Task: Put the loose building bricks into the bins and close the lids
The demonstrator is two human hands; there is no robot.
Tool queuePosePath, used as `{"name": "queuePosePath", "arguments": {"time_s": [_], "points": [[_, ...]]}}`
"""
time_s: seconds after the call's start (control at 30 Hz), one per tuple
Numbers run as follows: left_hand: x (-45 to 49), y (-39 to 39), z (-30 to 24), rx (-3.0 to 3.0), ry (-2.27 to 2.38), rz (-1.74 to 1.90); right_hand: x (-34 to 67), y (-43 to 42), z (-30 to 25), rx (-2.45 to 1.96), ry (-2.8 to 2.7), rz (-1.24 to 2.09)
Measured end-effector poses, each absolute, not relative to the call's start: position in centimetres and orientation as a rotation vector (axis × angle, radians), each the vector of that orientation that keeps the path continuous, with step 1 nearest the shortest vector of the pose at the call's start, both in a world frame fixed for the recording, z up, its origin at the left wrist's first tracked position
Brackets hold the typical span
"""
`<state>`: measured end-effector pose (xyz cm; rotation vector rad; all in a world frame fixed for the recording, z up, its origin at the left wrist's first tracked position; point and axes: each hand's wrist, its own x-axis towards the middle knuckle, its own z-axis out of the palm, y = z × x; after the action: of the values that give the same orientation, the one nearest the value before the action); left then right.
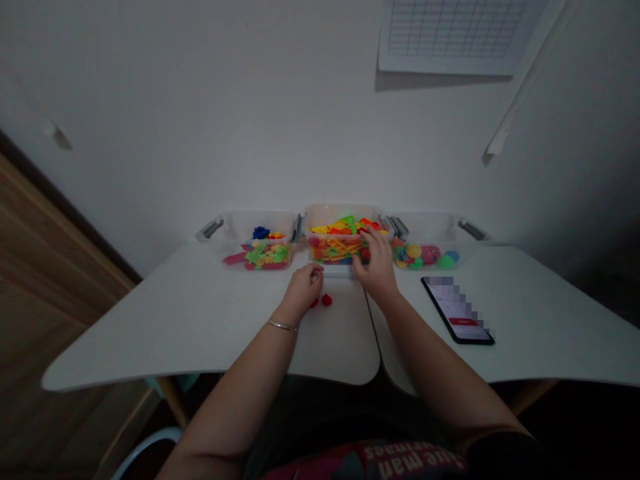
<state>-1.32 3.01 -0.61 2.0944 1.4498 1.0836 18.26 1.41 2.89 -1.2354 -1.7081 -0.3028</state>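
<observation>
A clear plastic box (345, 208) stands in the middle by the wall, filled with yellow, orange, green and red toy pieces (336, 249). Along its front low edge runs a pale strip (337, 271) that looks like the box's latch. My left hand (303, 288) has its fingers bent and closed at the left end of this strip. My right hand (379, 265) reaches over the box's front right corner, thumb and fingers apart, fingertips by the pieces at the rim. Two small red pieces (327, 300) lie on the table beside my left hand, one partly hidden by it.
A left clear box (235, 223) holds green, pink and blue pieces. The right clear box (425, 223) has coloured balls. A phone (457, 312) lies on the white table (200, 320) to the right. A seam (373, 320) splits the tabletop near my right forearm.
</observation>
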Motion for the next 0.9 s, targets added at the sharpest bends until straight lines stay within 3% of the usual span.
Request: {"name": "queuePosePath", "arguments": {"time_s": [0.37,0.9], "points": [[-1.7,3.3,-1.0,2.031,1.484,1.155,15.6,-1.5,-0.3,-1.005,-2.161,0.260],[-1.7,3.5,-1.5,1.978,1.489,1.160,15.8,-1.1,-1.4,-1.171,-2.265,0.247]]}}
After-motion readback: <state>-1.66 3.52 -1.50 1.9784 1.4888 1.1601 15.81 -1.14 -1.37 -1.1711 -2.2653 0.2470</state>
